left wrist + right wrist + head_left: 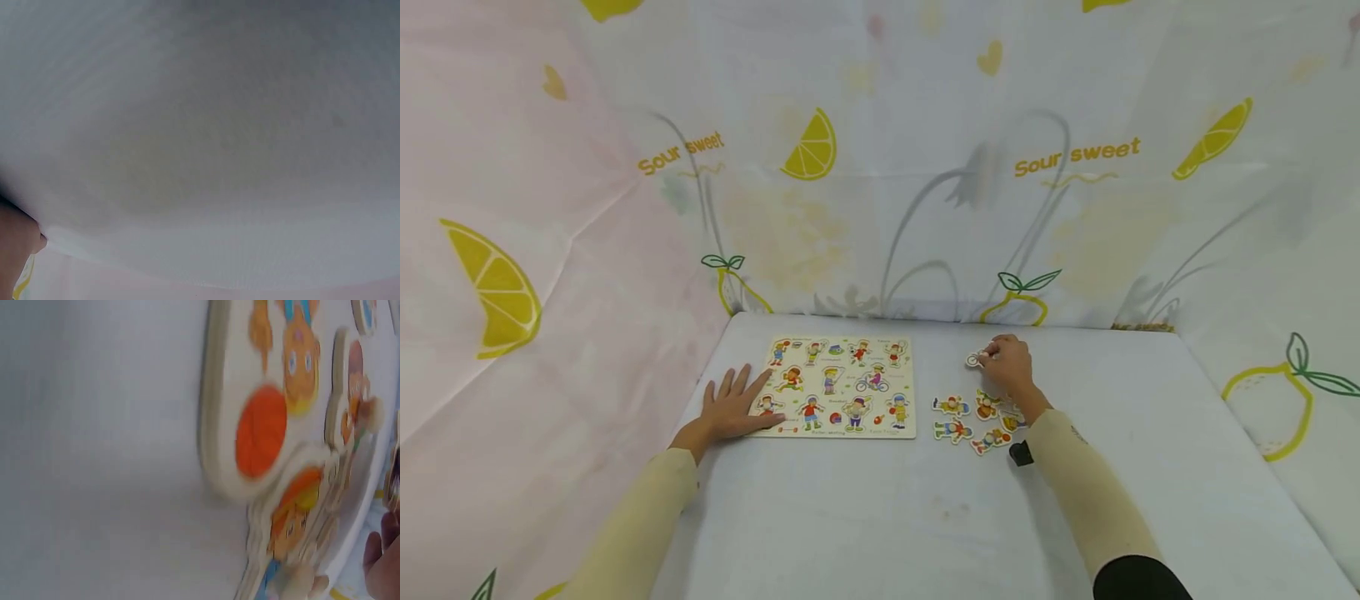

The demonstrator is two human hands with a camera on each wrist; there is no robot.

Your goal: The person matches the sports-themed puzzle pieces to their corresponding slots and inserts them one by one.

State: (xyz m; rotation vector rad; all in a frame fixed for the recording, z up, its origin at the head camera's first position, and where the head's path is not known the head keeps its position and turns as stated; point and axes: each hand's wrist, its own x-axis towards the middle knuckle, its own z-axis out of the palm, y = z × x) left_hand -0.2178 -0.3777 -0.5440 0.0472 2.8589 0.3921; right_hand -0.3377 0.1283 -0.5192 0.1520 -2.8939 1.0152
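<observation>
A cream wooden puzzle board (838, 387) printed with children playing sports lies on the table. My left hand (733, 408) rests on its left edge, fingers spread; in the left wrist view only a bit of that hand (19, 244) shows at the lower left. To the right of the board, my right hand (1009, 362) pinches a puzzle piece (973, 359) with a wheel on it, most of it hidden by the fingers. That piece (394, 475) also appears at the right edge of the right wrist view, above the fingers (373, 553).
Several loose puzzle pieces (952, 431) lie in a cluster right of the board, partly under the right forearm. Up close, one piece (259, 437) shows an orange ball, and others have small knobs. A lemon-print cloth (910, 233) hangs behind the white table (850, 517).
</observation>
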